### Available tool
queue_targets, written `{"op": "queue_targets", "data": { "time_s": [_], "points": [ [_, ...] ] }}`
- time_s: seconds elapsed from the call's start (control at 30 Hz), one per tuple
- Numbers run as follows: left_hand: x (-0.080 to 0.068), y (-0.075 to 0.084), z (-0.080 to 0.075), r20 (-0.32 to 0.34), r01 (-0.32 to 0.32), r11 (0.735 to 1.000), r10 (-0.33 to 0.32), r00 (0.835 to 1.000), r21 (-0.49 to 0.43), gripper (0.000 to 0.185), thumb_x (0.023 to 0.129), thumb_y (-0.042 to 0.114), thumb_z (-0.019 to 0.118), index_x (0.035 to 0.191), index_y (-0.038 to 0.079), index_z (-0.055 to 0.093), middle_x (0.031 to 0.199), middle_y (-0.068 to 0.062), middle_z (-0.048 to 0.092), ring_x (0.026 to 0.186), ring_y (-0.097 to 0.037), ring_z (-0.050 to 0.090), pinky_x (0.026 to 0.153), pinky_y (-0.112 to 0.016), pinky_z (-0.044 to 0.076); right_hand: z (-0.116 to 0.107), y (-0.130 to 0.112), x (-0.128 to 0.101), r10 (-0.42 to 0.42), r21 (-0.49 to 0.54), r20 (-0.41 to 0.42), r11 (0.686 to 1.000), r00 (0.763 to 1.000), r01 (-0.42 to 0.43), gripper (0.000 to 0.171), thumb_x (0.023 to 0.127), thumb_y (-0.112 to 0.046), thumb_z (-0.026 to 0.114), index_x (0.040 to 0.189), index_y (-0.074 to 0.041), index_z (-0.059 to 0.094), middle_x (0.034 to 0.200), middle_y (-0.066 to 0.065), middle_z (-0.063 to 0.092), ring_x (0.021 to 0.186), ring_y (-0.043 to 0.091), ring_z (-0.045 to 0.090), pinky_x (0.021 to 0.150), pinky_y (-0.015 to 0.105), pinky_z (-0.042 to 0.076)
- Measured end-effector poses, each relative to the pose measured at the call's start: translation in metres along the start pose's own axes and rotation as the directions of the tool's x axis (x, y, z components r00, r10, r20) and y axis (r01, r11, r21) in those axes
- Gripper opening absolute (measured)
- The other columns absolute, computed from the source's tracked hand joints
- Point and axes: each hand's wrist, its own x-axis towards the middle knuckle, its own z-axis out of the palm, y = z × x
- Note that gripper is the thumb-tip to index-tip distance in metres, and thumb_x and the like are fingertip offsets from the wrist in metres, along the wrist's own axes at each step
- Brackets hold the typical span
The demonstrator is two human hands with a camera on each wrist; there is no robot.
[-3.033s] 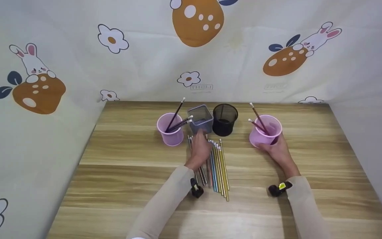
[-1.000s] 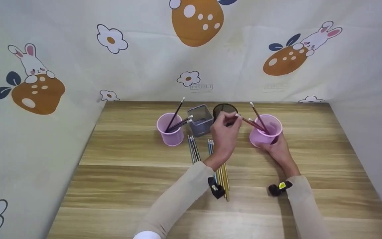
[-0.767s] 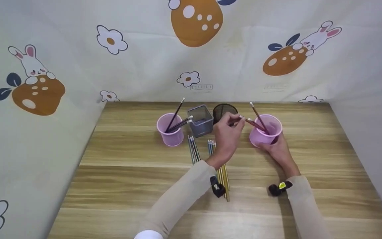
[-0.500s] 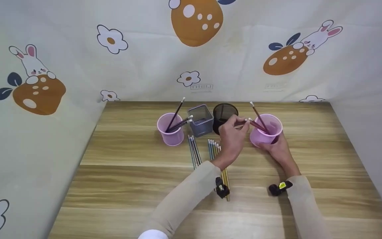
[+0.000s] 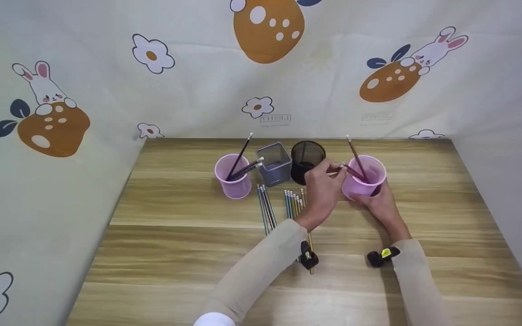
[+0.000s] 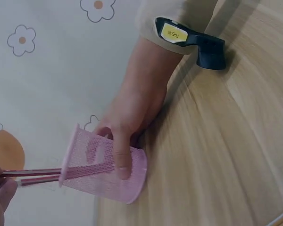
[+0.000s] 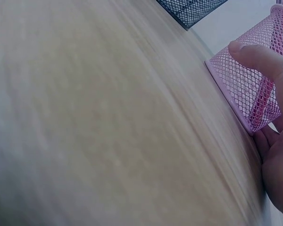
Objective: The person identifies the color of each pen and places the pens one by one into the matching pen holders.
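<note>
In the head view my left hand (image 5: pixel 324 192) is at the left rim of the right pink mesh pencil cup (image 5: pixel 358 186), pinching a reddish pencil near its eraser end. The left wrist view shows the reddish pencils (image 6: pixel 42 172) running from those fingertips into the cup. Another reddish pencil (image 5: pixel 354 151) leans up out of the cup. My right hand (image 5: pixel 382 208) grips the cup low on its right side, thumb across the front. In the right wrist view its thumb (image 7: pixel 254 56) presses the pink mesh, and the cup's base is on the wooden table.
Left of the hands stands another pink cup (image 5: pixel 236 188) with several dark pencils. Between the pink cups are a square grey mesh holder (image 5: pixel 275 174) and a round black one (image 5: pixel 305 176). Dark and blue pencils (image 5: pixel 264 206) and gold pencils (image 5: pixel 295 199) lie in front, partly under my left arm.
My left hand has moved right from the row of pencils to the right pink cup, carrying a reddish pencil. The upright pencil there has shifted slightly right. My right hand keeps its grip.
</note>
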Motion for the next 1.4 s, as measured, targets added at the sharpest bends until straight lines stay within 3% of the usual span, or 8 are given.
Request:
{"op": "queue_targets", "data": {
  "time_s": [0.1,0.2,0.4,0.57,0.7,0.87,1.4],
  "points": [
    [0.002,0.005,0.000,0.007,-0.065,0.998,0.065,0.998,0.005,0.005,0.085,-0.002,0.073,0.090,-0.002,0.072,0.091,-0.014,0.077,0.088,-0.018,0.076,0.077,-0.010,0.057,0.000,0.005,0.002,-0.022,-0.006,-0.006,1.000,1.000,0.022,0.095,0.076,-0.003,0.084,0.153,-0.002,0.028,0.150,0.019,0.045,0.137,0.028,0.044,0.121,0.038,0.032],
    [0.002,0.006,0.002,0.005,-0.091,0.996,0.091,0.996,0.011,0.004,0.085,-0.001,0.073,0.089,-0.001,0.072,0.091,-0.014,0.077,0.089,-0.019,0.076,0.077,-0.007,0.055,0.000,0.007,0.001,-0.043,-0.002,-0.014,0.999,0.999,0.043,0.094,0.075,-0.004,0.085,0.152,-0.002,0.030,0.148,0.019,0.047,0.136,0.028,0.045,0.118,0.030,0.034],
    [-0.005,-0.005,0.004,-0.011,0.043,0.999,-0.043,0.999,0.003,0.005,0.083,-0.001,0.075,0.087,0.001,0.071,0.088,-0.012,0.078,0.087,-0.018,0.076,0.076,-0.013,0.059,0.000,0.008,0.001,-0.059,0.014,-0.008,0.998,0.998,0.059,0.093,0.075,-0.003,0.085,0.151,-0.003,0.031,0.147,0.017,0.048,0.132,0.027,0.047,0.106,0.015,0.038],
    [-0.007,-0.009,0.005,-0.002,0.089,0.996,-0.089,0.996,0.025,0.006,0.084,0.002,0.075,0.088,0.003,0.071,0.089,-0.011,0.078,0.087,-0.017,0.076,0.075,-0.012,0.058,0.000,0.003,0.000,-0.031,-0.015,-0.010,0.999,0.999,0.031,0.094,0.076,-0.003,0.084,0.153,-0.004,0.029,0.149,0.018,0.047,0.130,0.022,0.046,0.113,0.024,0.037],
    [-0.005,-0.009,0.005,0.018,0.123,0.992,-0.124,0.992,0.035,0.006,0.085,0.004,0.075,0.089,0.004,0.071,0.089,-0.010,0.078,0.087,-0.016,0.076,0.074,-0.011,0.057,0.000,-0.012,-0.007,-0.010,-0.009,0.009,1.000,1.000,0.010,0.094,0.077,-0.001,0.082,0.153,-0.001,0.026,0.151,0.021,0.044,0.134,0.026,0.044,0.120,0.038,0.034],
    [0.000,-0.010,0.004,0.028,0.187,0.982,-0.187,0.982,-0.001,0.009,0.084,0.005,0.077,0.091,0.006,0.070,0.089,-0.008,0.078,0.082,-0.013,0.075,0.070,-0.012,0.056,0.001,-0.028,-0.014,-0.014,0.020,0.025,1.000,1.000,0.014,0.093,0.078,0.003,0.080,0.152,0.004,0.025,0.152,0.026,0.041,0.138,0.034,0.041,0.123,0.047,0.030],
    [0.004,-0.023,0.007,0.041,0.261,0.961,-0.258,0.965,-0.096,0.011,0.087,0.013,0.076,0.097,0.008,0.072,0.091,-0.007,0.078,0.080,-0.009,0.073,0.071,-0.014,0.057,0.000,-0.029,-0.015,-0.010,0.014,0.019,1.000,1.000,0.010,0.093,0.077,0.004,0.079,0.152,0.004,0.024,0.151,0.027,0.041,0.139,0.036,0.041,0.124,0.048,0.029]
  ]
}}
